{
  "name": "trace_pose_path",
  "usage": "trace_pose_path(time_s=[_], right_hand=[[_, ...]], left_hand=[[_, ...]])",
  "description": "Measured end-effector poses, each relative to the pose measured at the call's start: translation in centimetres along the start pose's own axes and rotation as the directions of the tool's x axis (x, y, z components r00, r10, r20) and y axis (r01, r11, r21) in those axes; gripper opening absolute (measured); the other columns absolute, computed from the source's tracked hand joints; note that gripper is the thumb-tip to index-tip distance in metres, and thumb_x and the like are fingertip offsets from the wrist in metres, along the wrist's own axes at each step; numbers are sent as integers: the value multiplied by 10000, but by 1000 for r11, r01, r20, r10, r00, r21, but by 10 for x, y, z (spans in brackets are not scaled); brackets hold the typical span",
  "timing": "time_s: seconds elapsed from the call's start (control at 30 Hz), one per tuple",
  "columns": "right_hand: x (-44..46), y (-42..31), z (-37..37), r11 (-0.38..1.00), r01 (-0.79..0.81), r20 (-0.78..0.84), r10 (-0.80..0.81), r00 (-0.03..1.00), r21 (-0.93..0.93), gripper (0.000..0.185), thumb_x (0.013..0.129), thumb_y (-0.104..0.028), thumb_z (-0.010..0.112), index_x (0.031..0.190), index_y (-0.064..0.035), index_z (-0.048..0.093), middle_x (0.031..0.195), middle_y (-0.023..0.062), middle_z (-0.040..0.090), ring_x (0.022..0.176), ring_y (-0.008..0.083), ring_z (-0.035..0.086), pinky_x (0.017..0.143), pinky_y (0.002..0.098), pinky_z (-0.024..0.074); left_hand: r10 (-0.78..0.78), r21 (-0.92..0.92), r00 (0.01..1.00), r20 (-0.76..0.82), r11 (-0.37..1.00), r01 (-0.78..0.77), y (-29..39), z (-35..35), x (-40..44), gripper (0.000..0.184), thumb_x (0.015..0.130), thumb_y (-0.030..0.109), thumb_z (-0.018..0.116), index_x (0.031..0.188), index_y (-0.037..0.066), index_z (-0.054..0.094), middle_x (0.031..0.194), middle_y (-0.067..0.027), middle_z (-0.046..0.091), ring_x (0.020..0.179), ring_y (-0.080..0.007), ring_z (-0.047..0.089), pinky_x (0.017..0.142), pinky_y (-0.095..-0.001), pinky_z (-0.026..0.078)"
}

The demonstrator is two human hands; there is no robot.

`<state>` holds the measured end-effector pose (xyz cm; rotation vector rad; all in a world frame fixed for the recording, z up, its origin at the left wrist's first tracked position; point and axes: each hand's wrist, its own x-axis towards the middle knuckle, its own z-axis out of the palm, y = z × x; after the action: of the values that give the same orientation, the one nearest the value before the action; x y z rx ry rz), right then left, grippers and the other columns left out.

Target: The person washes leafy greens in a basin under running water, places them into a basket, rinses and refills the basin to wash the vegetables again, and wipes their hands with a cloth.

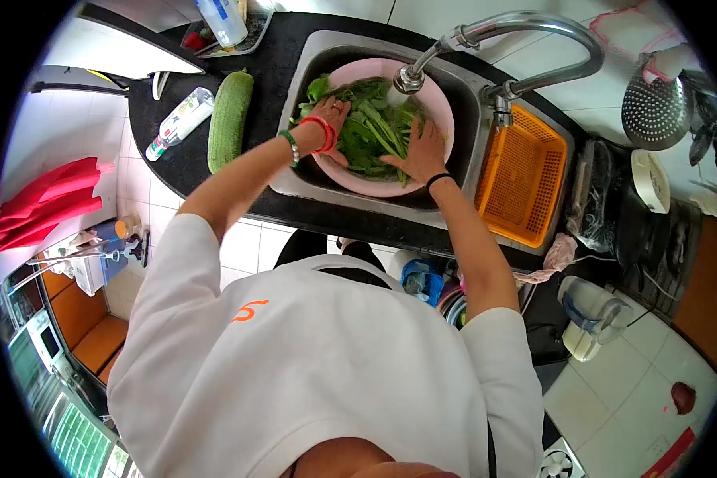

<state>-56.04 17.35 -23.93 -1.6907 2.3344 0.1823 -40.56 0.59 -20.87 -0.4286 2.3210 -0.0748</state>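
Note:
Leafy greens (364,131) with long pale stems fill a pink basin (440,97) standing in the steel sink (295,107). Over the basin's centre, water runs from the faucet (407,80) onto the greens. My left hand (330,121), with red and green bands at the wrist, lies spread on the leaves at the left side. On the right, my right hand (425,151) rests on the stems with its fingers apart, a dark band on its wrist. Both hands touch the greens without gripping them. The greens hide much of the basin's bottom.
A long green gourd (230,119) and a clear bottle (181,122) lie on the black counter to the left. An orange plastic basket (523,175) sits right of the basin. A skimmer (656,107) hangs at the far right, above a blender jar (596,309).

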Motion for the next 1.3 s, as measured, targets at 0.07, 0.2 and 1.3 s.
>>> trace_pose_path(time_s=[0.07,0.2,1.3], right_hand=[[-5,-4,-2,998,14,27,-12,1000,-54,963,768,-533,624,1385,61,184,1370,283,265,1288,407,248,1080,463,190],[14,-12,31,964,-124,47,139,989,-236,835,845,-459,550,1398,47,183,1394,287,231,1299,431,207,1085,485,155],[-7,-10,-4,995,-2,93,-7,996,98,1129,644,-433,778,1442,-71,67,1426,331,98,1336,466,80,1072,561,114]], left_hand=[[-109,-79,994,-22,991,107,20,16,2,1299,558,753,640,1441,63,-16,1480,-209,92,1356,-362,146,1100,-400,186],[-353,-205,926,-134,924,323,56,95,80,1046,756,476,658,1446,110,-38,1489,-207,5,1365,-369,96,1109,-428,159],[-172,-331,981,87,924,192,35,2,5,919,754,465,633,1444,92,153,1488,-175,114,1369,-390,25,1096,-515,98]])
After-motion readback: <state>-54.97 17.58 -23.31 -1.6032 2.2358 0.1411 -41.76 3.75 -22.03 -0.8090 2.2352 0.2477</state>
